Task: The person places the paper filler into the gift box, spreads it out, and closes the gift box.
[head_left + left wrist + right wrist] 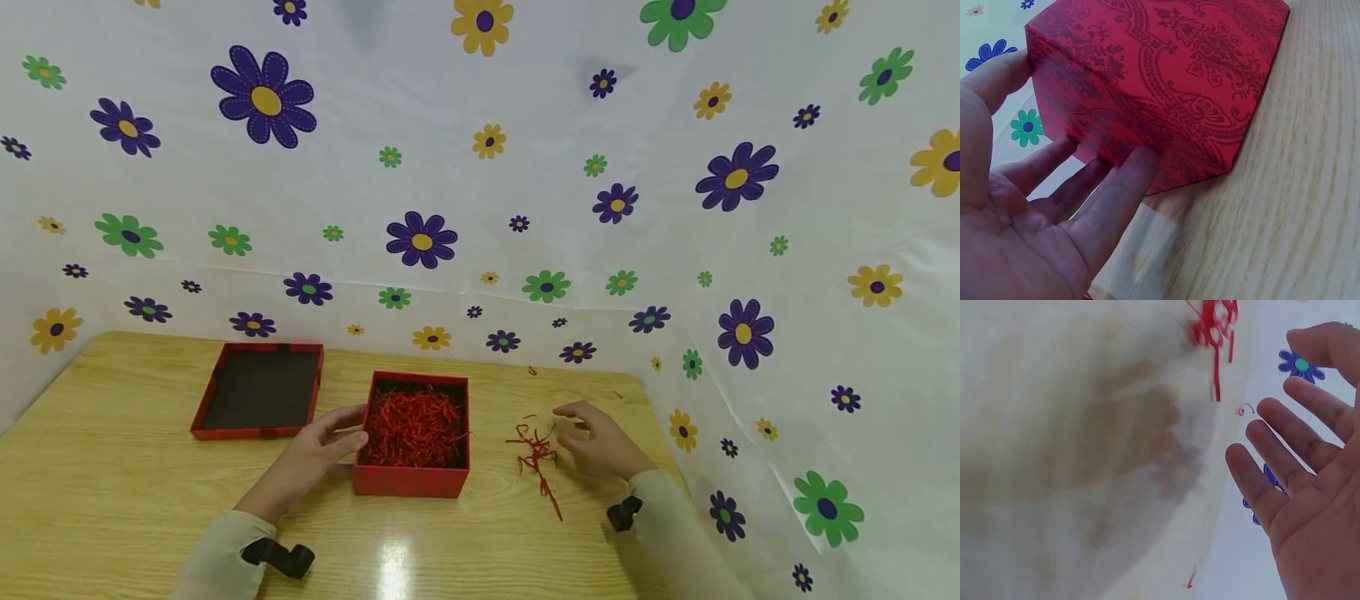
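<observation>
A red patterned box (411,482) stands on the table, filled with red shredded paper (414,427). My left hand (318,448) is at its left side. In the left wrist view, extended fingertips of that hand (1041,231) touch the box's patterned wall (1166,81). To the right of the box, loose red paper shreds (538,452) lie in a small tangle. Just right of them hovers my right hand (603,443), its fingers spread and slightly bent. Nothing shows between those fingers in the right wrist view, where the hand (1316,469) is apart from the shreds (1213,328).
Left of the box lies a shallow red lid (258,387), black inside face up. Stray red shreds (532,371) lie near the table's back edge. A flowered white sheet (442,183) hangs behind and to the right of the wooden table (112,483).
</observation>
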The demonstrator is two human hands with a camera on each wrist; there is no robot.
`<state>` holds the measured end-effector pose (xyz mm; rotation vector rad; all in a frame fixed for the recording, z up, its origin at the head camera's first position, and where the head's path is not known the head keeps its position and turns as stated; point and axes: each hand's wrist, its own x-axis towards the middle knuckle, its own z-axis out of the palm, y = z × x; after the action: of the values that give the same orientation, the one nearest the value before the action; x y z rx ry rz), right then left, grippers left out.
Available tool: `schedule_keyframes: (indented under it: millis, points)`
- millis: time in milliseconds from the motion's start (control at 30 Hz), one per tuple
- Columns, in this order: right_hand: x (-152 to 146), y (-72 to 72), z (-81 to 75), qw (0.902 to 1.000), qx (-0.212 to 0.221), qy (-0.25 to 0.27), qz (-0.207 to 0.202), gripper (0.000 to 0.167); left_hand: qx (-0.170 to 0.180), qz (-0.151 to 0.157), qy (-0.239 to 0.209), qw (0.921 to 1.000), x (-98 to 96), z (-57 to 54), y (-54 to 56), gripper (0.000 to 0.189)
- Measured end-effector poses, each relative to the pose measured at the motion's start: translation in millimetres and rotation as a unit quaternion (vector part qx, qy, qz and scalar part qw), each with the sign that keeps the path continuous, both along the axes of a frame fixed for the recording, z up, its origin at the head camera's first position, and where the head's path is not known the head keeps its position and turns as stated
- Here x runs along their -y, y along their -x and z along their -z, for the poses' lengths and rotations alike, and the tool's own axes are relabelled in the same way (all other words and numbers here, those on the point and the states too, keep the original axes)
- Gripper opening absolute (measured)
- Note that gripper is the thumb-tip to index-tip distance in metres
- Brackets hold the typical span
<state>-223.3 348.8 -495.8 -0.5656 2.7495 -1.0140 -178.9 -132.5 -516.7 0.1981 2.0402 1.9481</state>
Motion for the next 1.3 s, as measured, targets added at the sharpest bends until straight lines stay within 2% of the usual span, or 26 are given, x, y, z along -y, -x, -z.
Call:
schedule_keyframes:
  millis: [167,367,500,633,900,1100,1300]
  points:
    - [7.5,23.9,-4.7,0.9998,0.01,-0.016,0.003,0.049,-0.002,-0.001,0.006,1.0,1.1,1.9,-0.7,0.066]
    - [20.7,47.6,-5.4,0.9978,0.015,-0.064,0.006,0.054,0.004,0.001,-0.007,1.0,0.6,3.8,-1.8,0.067]
    - [31.8,61.1,-4.1,0.9963,0.008,-0.085,-0.008,0.059,0.006,-0.001,-0.017,0.9998,1.2,3.4,-2.6,0.067]
    - [41.4,69.7,-3.2,0.9954,0.024,-0.093,-0.006,0.068,0.01,0.0,-0.024,0.9997,0.8,2.1,-1.9,0.067]
    - [50.0,78.7,1.2,0.9914,0.058,-0.117,-0.004,0.078,0.02,-0.005,-0.014,0.9997,-1.6,1.9,-0.6,0.067]
    - [45.9,74.9,6.8,0.9909,0.092,-0.098,0.003,0.077,0.018,-0.002,-0.008,0.9998,-1.7,3.1,1.0,0.067]
    - [44.4,63.5,7.9,0.9909,0.075,-0.111,0.011,0.075,0.007,-0.002,-0.004,1.0,0.9,2.8,2.6,0.066]
